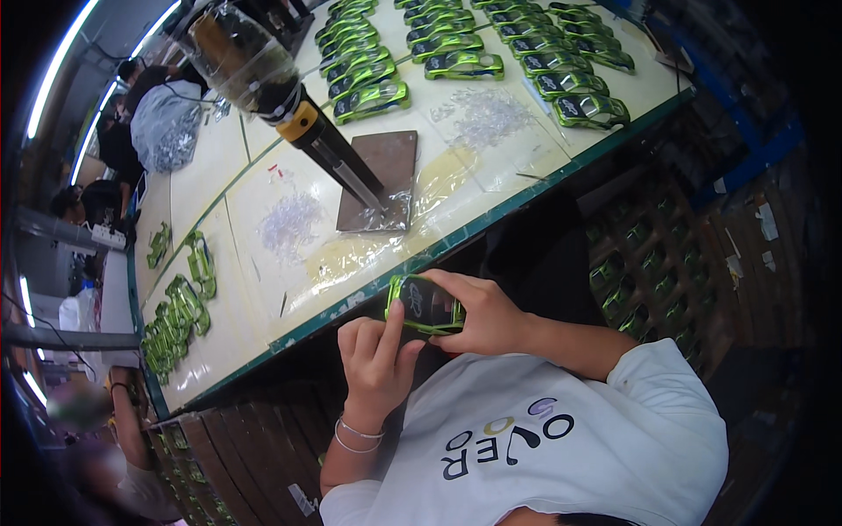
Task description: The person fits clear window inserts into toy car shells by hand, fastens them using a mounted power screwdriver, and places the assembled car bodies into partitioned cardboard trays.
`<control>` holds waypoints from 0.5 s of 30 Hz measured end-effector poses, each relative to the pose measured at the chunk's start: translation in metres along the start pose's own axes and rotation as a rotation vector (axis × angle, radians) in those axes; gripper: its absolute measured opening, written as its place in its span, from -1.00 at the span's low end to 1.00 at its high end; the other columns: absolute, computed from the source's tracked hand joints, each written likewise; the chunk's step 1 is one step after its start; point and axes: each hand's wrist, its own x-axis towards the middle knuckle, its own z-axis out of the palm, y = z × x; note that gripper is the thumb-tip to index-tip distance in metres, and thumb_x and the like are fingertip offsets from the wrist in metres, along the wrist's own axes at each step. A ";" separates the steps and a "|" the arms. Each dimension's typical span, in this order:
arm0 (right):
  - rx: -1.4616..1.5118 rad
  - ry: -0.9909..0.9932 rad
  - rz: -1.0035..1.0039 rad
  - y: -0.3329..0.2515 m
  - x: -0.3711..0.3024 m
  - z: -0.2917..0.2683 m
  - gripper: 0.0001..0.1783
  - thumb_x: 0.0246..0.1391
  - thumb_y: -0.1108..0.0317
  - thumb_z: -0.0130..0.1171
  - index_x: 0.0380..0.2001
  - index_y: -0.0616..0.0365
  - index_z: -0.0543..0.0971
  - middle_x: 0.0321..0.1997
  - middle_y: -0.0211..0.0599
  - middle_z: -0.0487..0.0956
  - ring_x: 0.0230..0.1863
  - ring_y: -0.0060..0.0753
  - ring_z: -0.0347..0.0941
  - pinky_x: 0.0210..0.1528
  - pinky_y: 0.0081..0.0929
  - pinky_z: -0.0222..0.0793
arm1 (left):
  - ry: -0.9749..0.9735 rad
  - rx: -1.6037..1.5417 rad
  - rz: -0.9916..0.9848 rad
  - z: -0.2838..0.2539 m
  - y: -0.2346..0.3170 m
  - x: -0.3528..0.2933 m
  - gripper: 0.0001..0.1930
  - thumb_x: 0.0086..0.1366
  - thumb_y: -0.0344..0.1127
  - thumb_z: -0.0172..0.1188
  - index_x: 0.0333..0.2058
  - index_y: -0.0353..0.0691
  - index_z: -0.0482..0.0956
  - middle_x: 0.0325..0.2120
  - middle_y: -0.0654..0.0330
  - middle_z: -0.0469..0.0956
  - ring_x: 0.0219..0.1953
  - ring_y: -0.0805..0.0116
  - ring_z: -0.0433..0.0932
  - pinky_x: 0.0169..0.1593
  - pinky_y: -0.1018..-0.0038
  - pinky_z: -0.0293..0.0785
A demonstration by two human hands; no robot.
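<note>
Car shell (pixel 427 303) in right grip (pixel 487 317)

Green-edged table (pixel 537 151), white tube lights (pixel 54 67)

From our hands (pixel 484 314) we could pass over the near edge of the counter (pixel 237 337), or along the bare lane between the left pile of clear pieces (pixel 291 226) and the left-hand green car shells (pixel 180 307). Ahead, the upright black-and-yellow tool (pixel 329 156) on its brown plate (pixel 392 158) blocks us.
</note>
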 end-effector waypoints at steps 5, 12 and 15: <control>-0.229 -0.062 -0.093 0.003 -0.005 -0.003 -0.33 -0.49 0.39 0.20 -0.13 0.19 0.27 -0.40 -0.20 0.41 -0.38 -0.19 0.39 -0.38 -0.40 0.35 | 0.106 -0.282 -0.183 0.011 -0.006 -0.016 -0.71 -0.05 -0.48 0.16 -0.27 -0.36 0.48 -0.63 0.20 0.29 -0.48 0.34 0.27 -0.38 0.54 0.22; -0.370 -0.059 -0.156 0.010 -0.010 -0.008 -0.33 -0.49 0.37 0.21 -0.13 0.20 0.30 -0.35 -0.17 0.43 -0.36 -0.18 0.41 -0.38 -0.39 0.37 | 0.149 -1.022 -0.629 0.028 -0.006 -0.018 -0.69 0.08 -0.43 0.09 -0.18 -0.40 0.36 -0.42 0.25 0.38 -0.39 0.53 0.36 -0.26 0.68 0.27; -0.423 -0.107 -0.143 0.006 -0.013 -0.011 -0.32 -0.47 0.35 0.21 -0.11 0.22 0.28 -0.34 -0.18 0.41 -0.36 -0.21 0.39 -0.39 -0.41 0.36 | -0.082 -1.379 -0.866 0.029 -0.010 -0.029 -0.69 0.18 -0.30 -0.02 -0.18 -0.42 0.31 -0.31 0.19 0.39 -0.29 0.52 0.39 -0.12 0.61 0.29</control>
